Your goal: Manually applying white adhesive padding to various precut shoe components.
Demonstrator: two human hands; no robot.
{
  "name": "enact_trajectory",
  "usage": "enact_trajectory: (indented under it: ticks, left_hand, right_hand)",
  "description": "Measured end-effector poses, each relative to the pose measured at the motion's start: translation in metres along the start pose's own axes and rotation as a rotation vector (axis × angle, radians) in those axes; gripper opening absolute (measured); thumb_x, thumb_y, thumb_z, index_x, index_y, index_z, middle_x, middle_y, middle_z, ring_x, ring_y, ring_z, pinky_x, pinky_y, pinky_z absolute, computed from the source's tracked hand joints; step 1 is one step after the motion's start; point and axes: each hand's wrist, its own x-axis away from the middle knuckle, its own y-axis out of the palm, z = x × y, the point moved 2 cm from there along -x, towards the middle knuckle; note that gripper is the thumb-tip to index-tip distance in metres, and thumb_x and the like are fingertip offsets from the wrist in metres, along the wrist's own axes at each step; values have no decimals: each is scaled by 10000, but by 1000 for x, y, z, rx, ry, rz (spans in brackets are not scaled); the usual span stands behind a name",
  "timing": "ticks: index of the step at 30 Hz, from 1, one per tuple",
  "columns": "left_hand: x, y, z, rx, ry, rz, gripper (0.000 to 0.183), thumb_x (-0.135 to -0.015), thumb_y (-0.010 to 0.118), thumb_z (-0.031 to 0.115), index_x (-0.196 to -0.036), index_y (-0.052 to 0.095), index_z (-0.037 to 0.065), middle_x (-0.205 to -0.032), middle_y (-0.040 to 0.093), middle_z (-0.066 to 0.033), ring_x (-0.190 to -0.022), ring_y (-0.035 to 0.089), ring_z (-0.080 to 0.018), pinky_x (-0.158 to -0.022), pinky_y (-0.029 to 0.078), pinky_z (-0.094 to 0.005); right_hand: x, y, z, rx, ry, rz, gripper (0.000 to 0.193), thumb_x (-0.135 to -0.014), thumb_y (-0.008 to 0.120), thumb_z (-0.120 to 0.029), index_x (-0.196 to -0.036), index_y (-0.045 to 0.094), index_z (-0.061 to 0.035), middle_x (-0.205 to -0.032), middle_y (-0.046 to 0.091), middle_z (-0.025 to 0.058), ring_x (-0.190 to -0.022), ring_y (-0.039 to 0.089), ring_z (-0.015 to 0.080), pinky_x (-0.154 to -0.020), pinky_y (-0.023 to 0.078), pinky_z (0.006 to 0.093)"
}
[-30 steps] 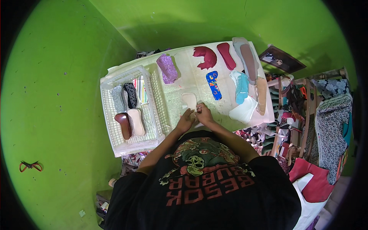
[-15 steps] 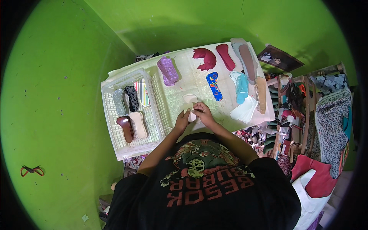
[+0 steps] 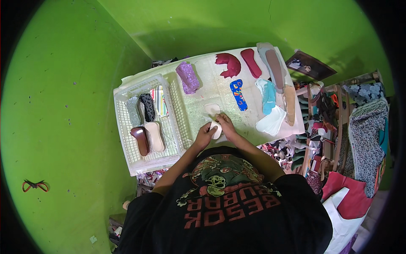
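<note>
A cream insole [image 3: 216, 131] is held between my two hands at the near side of the table, its surface bent or layered. My left hand [image 3: 205, 135] pinches its left edge with the thumb on top. On its upper right side, my right hand [image 3: 227, 125] has the fingers closed at the narrow middle. Beyond the fingers a wide pale end [image 3: 212, 108] shows; whether it is the same piece, I cannot tell. To the right of this lies a blue patterned insole piece [image 3: 239, 95], and a purple stack [image 3: 187, 78] sits farther off to the left.
A white plastic basket [image 3: 182, 122] at the left contains brown insoles [image 3: 140, 140], cream insoles [image 3: 155, 136] and patterned ones. Dark red pieces [image 3: 251, 63], teal pieces [image 3: 268, 96] and white pieces [image 3: 270, 122] lie on the table's right half. Beside it stands a cluttered rack [image 3: 343, 127].
The near part of the cream insole has tilted up and now shows more of its pale face between my hands. Both hands have shifted slightly right in the picture.
</note>
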Motion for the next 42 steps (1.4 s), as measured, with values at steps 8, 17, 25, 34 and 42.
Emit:
enact_trajectory:
  ticks: [8, 17, 25, 34, 42]
  left_hand:
    - [5, 2, -7, 41, 55, -88, 260, -913, 598, 83, -1160, 560, 12, -993, 638, -30, -867, 575, -94, -781, 471, -266]
    - [4, -8, -6, -2, -43, 33, 320, -919, 578, 64, -1228, 520, 4, -1080, 632, -71, -953, 591, -133, -859, 467, -285]
    - [1, -3, -2, -26, 48, -3, 358, -911, 577, 52, -1259, 508, 5, -1086, 633, -70, -966, 591, -139, -866, 466, -293]
    - [5, -3, -2, 23, -89, 80, 318, -947, 558, 195, -1222, 542, 36, -1045, 631, -50, -931, 583, -128, -815, 460, -283]
    - [5, -9, -9, -72, -91, 22, 297, -922, 603, 200, -1171, 552, 47, -1017, 643, -39, -904, 593, -118, -764, 462, -275]
  right_hand:
    - [2, 0, -9, -101, -117, 59, 182, -871, 621, -52, -1040, 555, -40, -853, 555, 18, -796, 529, 101, -765, 446, 244]
    - [9, 2, -41, -56, -244, 128, 662, -726, 626, 153, -1293, 411, -113, -1208, 505, 96, -860, 513, 124, -822, 457, 255]
    - [3, -3, -57, -463, -72, 123, 582, -783, 661, 96, -1293, 432, -68, -1098, 571, 86, -883, 562, 125, -753, 483, 247]
    - [-4, -5, -55, -155, -104, 55, 310, -812, 701, -15, -1102, 597, -52, -934, 622, 20, -801, 574, 87, -684, 470, 233]
    - [-3, -4, -56, -92, -135, 72, 147, -878, 638, -46, -1024, 637, -51, -839, 645, -13, -728, 563, 62, -661, 452, 223]
